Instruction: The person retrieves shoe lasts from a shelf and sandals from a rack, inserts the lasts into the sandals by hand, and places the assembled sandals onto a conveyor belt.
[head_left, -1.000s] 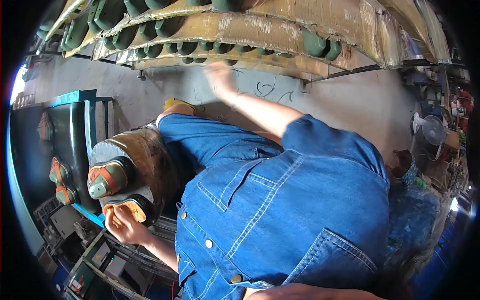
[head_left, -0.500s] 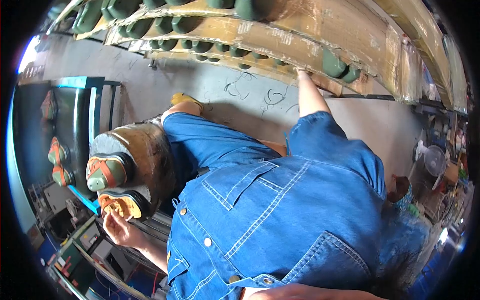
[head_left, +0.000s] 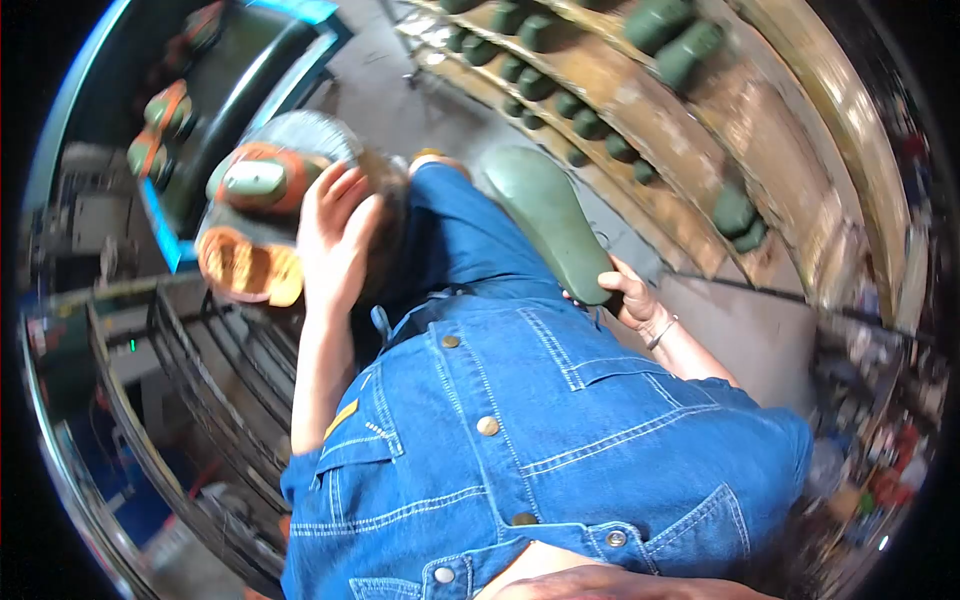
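A green shoe last (head_left: 545, 222) hangs over my right thigh, its narrow end gripped by my right hand (head_left: 634, 297). My left hand (head_left: 335, 240) has its fingers apart, beside a sandal with orange-brown straps (head_left: 268, 180) fitted on another green last. I cannot tell whether the fingertips touch that sandal. Just left of my left wrist lies a second sandal with a tan footbed (head_left: 245, 266), no last in it. Both sandals rest on a round block (head_left: 318, 128) at my left knee.
Tilted cardboard-lined shelves (head_left: 640, 130) at the upper right carry rows of green lasts. At upper left, a blue-framed dark belt (head_left: 235, 90) bears more strapped sandals. A metal rack (head_left: 190, 350) stands at the left, and clutter fills the right edge.
My right hand has come back from the shelves and now holds a green last. My left hand has moved from the tan-footbed sandal to beside the other one. The view has turned.
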